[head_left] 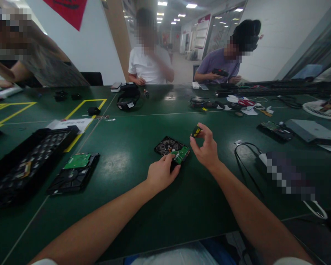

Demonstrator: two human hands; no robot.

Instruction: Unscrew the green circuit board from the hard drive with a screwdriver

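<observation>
A black hard drive [167, 145] lies upside down on the green table [127, 173], its green circuit board [181, 154] facing up. My left hand [162, 173] rests on the drive's near corner, fingers closed on its edge. Just right of it, my right hand [206, 146] is raised, fingers curled round the black and yellow handle of a small screwdriver [195, 131] that stands over the drive.
A second hard drive [74, 173] and a black tray [24, 165] lie at the left. Cables [244, 158], another drive [276, 130] and a grey box [311, 130] sit at the right. Three other people sit along the far edge among tools and yellow floor-tape markings.
</observation>
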